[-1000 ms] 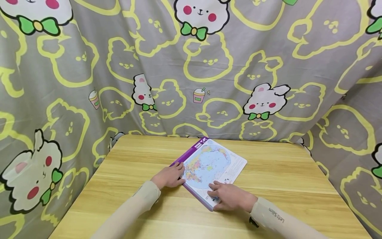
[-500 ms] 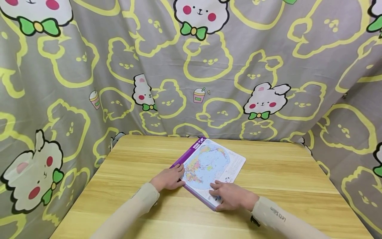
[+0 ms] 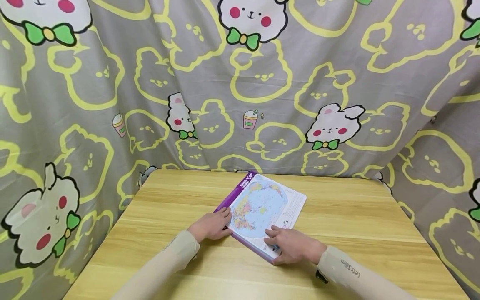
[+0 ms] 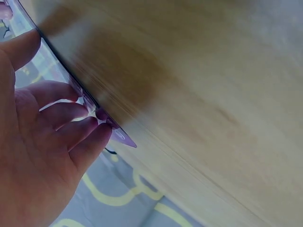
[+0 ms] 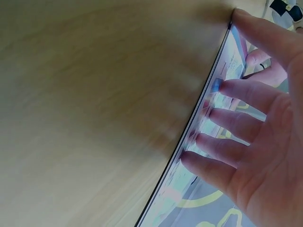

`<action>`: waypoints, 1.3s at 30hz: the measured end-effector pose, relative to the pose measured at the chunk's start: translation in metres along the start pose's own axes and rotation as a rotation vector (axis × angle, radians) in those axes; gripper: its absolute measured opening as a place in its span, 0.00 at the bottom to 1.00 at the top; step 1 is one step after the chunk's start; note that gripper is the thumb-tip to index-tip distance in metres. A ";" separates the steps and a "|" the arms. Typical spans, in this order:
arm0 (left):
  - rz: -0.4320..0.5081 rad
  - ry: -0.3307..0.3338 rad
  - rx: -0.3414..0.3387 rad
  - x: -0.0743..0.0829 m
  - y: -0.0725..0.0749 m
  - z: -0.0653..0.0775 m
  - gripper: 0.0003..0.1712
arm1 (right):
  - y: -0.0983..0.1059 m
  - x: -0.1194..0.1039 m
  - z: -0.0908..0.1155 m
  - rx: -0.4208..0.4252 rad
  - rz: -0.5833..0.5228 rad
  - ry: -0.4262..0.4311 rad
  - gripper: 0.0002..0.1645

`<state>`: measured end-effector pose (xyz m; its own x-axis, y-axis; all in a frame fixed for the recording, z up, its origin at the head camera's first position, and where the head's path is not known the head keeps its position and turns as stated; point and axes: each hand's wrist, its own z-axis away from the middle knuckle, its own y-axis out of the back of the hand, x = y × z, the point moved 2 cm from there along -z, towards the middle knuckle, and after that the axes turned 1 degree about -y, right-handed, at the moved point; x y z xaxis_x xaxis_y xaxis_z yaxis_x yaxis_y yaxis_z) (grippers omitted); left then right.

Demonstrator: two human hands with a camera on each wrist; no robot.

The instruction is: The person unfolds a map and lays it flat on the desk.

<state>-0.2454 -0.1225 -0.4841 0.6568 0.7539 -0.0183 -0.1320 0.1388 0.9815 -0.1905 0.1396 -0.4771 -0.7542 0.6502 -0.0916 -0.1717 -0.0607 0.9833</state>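
A thin flat world map sheet point(image 3: 260, 208) with a purple border lies at a slant on the wooden table. My left hand point(image 3: 211, 225) rests at its left corner, fingertips on the purple strip and thumb by the near edge. In the left wrist view those loosely bent fingers point(image 4: 92, 137) touch the glossy surface near a purple corner. My right hand point(image 3: 294, 246) lies over the near right corner, fingers spread on the map. The right wrist view shows its fingertips point(image 5: 187, 157) along the printed face and the thumb at the sheet's edge.
The wooden table point(image 3: 356, 221) extends around the map on every side. Behind it and at both sides hangs a grey curtain point(image 3: 210, 79) with cartoon rabbits and yellow outlines, reaching the table's back edge.
The map has turned slightly anticlockwise: its far corner has shifted left and its near corner right. My right hand has moved a little to the right with it; the left is nearly still.
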 end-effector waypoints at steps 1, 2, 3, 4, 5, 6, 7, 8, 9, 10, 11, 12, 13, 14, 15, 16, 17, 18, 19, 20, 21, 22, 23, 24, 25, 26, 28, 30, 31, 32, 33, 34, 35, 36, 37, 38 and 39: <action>-0.005 0.000 0.000 0.000 -0.001 0.000 0.39 | 0.000 0.000 0.000 -0.003 0.002 0.003 0.39; -0.009 -0.001 -0.003 0.001 -0.001 0.000 0.39 | 0.000 0.001 0.001 -0.005 0.006 0.007 0.39; -0.011 -0.001 -0.004 0.001 -0.002 0.001 0.39 | 0.000 0.001 0.001 -0.006 0.010 0.012 0.38; -0.012 0.000 -0.006 0.001 -0.002 0.001 0.39 | 0.000 0.001 0.001 -0.004 0.015 0.019 0.38; -0.009 0.003 -0.008 0.002 -0.002 0.001 0.39 | 0.000 0.001 0.002 -0.001 0.022 0.026 0.38; -0.007 0.005 -0.010 0.002 -0.003 0.002 0.39 | 0.000 0.002 0.002 0.001 0.030 0.035 0.38; -0.005 0.008 -0.015 0.003 -0.003 0.002 0.39 | 0.000 0.002 0.003 0.005 0.037 0.044 0.38; -0.002 0.010 -0.018 0.003 -0.003 0.003 0.39 | 0.000 0.002 0.004 0.007 0.045 0.052 0.38; 0.002 0.011 -0.018 0.004 -0.002 0.004 0.39 | 0.000 0.002 0.004 0.012 0.052 0.061 0.38; 0.004 0.011 -0.016 0.004 -0.002 0.005 0.39 | 0.000 0.002 0.004 0.014 0.061 0.070 0.38; 0.003 0.009 -0.013 0.005 -0.001 0.005 0.39 | 0.000 0.002 0.005 0.014 0.067 0.077 0.37; 0.003 0.007 -0.012 0.005 0.000 0.006 0.39 | 0.000 0.002 0.005 0.012 0.071 0.082 0.37; 0.000 0.005 -0.012 0.006 0.000 0.007 0.38 | 0.000 0.002 0.005 0.014 0.073 0.090 0.37; -0.002 0.003 -0.010 0.006 0.000 0.008 0.38 | 0.000 0.002 0.005 0.010 0.074 0.094 0.37; -0.005 0.001 -0.009 0.006 0.000 0.009 0.39 | 0.001 0.001 0.004 0.008 0.073 0.096 0.37; -0.008 -0.001 -0.008 0.006 0.000 0.009 0.39 | 0.001 0.001 0.004 0.006 0.072 0.099 0.37; -0.008 -0.002 -0.008 0.006 0.000 0.010 0.39 | 0.001 0.000 0.004 0.005 0.068 0.098 0.37; -0.009 -0.003 -0.008 0.006 0.000 0.011 0.39 | 0.001 0.000 0.004 0.004 0.066 0.098 0.37; -0.010 -0.004 -0.006 0.006 0.000 0.011 0.39 | 0.001 0.000 0.004 0.003 0.065 0.097 0.36; -0.008 -0.005 -0.002 0.006 0.000 0.012 0.39 | 0.001 -0.001 0.003 -0.001 0.063 0.092 0.37; -0.008 -0.008 0.002 0.006 0.000 0.012 0.39 | 0.001 -0.001 0.003 -0.002 0.063 0.090 0.36; -0.008 -0.011 0.005 0.006 0.000 0.013 0.38 | 0.001 -0.001 0.003 -0.003 0.064 0.087 0.36; -0.007 -0.014 0.007 0.006 -0.001 0.013 0.38 | 0.001 -0.001 0.003 -0.006 0.063 0.081 0.36; -0.010 -0.016 0.008 0.006 -0.001 0.014 0.38 | 0.001 -0.001 0.003 -0.007 0.067 0.077 0.36; -0.008 -0.019 0.011 0.007 -0.001 0.014 0.38 | 0.001 -0.001 0.003 -0.009 0.067 0.073 0.36; -0.009 -0.022 0.012 0.007 -0.001 0.014 0.38 | 0.001 -0.001 0.004 -0.011 0.068 0.070 0.37; -0.016 -0.027 0.012 0.008 -0.002 0.014 0.38 | 0.002 0.000 0.005 -0.016 0.066 0.062 0.37; -0.026 -0.033 0.016 0.008 -0.002 0.015 0.37 | 0.002 0.001 0.006 -0.023 0.063 0.056 0.36; -0.029 -0.036 0.019 0.008 -0.002 0.015 0.37 | 0.002 0.001 0.007 -0.027 0.059 0.052 0.36; -0.036 -0.037 0.020 0.008 -0.003 0.015 0.37 | 0.002 0.002 0.008 -0.032 0.055 0.050 0.36; -0.042 -0.038 0.023 0.009 -0.003 0.016 0.37 | 0.003 0.003 0.008 -0.034 0.050 0.049 0.36; -0.047 -0.039 0.027 0.009 -0.004 0.016 0.37 | 0.003 0.003 0.008 -0.036 0.048 0.050 0.35; -0.049 -0.039 0.027 0.009 -0.004 0.016 0.37 | 0.003 0.004 0.009 -0.038 0.045 0.049 0.35; -0.048 -0.037 0.025 0.010 -0.005 0.016 0.37 | 0.002 0.004 0.009 -0.037 0.045 0.051 0.35; -0.049 -0.036 0.024 0.010 -0.005 0.016 0.37 | 0.002 0.005 0.009 -0.033 0.047 0.054 0.35; -0.048 -0.034 0.023 0.010 -0.005 0.016 0.37 | 0.002 0.006 0.009 -0.031 0.049 0.056 0.35; -0.047 -0.034 0.021 0.011 -0.005 0.017 0.37 | 0.001 0.006 0.009 -0.026 0.052 0.058 0.35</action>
<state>-0.2251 -0.1257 -0.4860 0.6864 0.7249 -0.0581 -0.0852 0.1595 0.9835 -0.1895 0.1508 -0.4755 -0.7980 0.6005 -0.0505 -0.1474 -0.1133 0.9826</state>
